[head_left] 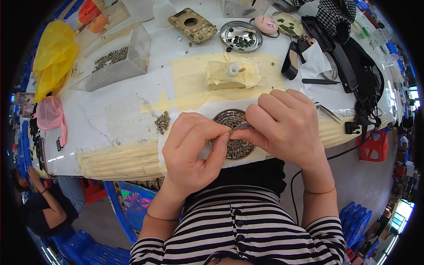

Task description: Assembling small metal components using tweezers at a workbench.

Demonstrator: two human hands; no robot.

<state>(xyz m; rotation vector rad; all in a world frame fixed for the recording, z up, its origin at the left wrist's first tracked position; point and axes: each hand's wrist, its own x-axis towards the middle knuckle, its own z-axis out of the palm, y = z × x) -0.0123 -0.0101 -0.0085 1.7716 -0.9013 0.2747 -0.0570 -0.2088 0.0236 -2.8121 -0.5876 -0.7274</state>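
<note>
My left hand is closed, thumb and forefinger pinching a tiny metal piece whose exact kind is too small to make out. Fingers of my right hand are wrapped round what look like metal tweezers, their tip meeting the piece at my left fingertips. Both hands are above a round dish full of small metal parts, and they partly hide it. Left of the dish lies a loose pile of similar parts.
Beyond the dish stands a tape-covered block with a small white cup. A clear bin holds more parts. Farther back are a steel plate and a camouflage-patterned box. Pointed tweezers lie right. Another person sits lower left.
</note>
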